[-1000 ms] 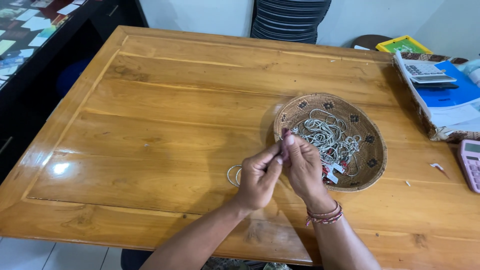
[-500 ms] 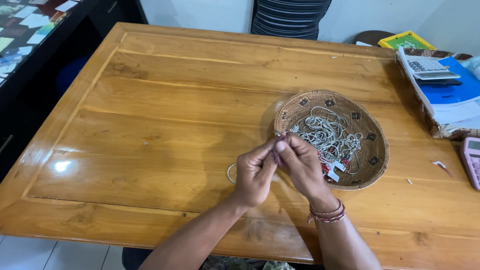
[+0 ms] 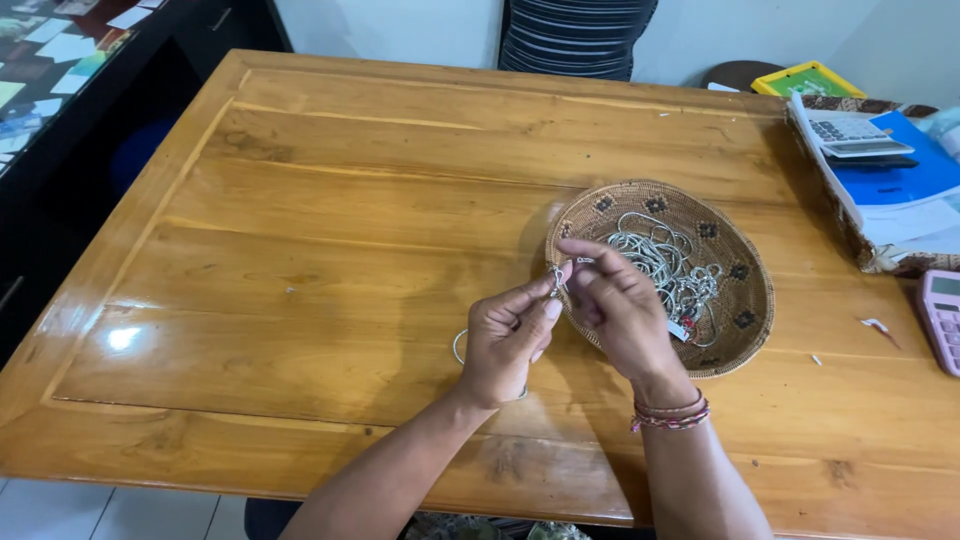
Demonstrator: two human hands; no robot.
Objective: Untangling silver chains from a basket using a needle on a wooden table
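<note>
My left hand (image 3: 505,340) and my right hand (image 3: 620,305) meet over the wooden table (image 3: 330,250), fingertips pinched together on the ends of a thin silver chain (image 3: 557,277). A loop of that chain (image 3: 460,347) hangs out below my left hand and rests on the wood. Just right of my hands sits a round woven basket (image 3: 745,300) holding a tangled heap of silver chains (image 3: 665,262) with small tags. Thread bracelets circle my right wrist.
A person in a striped top (image 3: 575,35) stands at the far table edge. At the right lie a blue folder with a grey calculator (image 3: 850,135), a pink calculator (image 3: 940,315) and a yellow-green tray (image 3: 808,80). A dark cabinet (image 3: 60,120) flanks the left.
My hands have stayed at the basket's left edge, working the chain ends between the fingertips. The view has shifted slightly.
</note>
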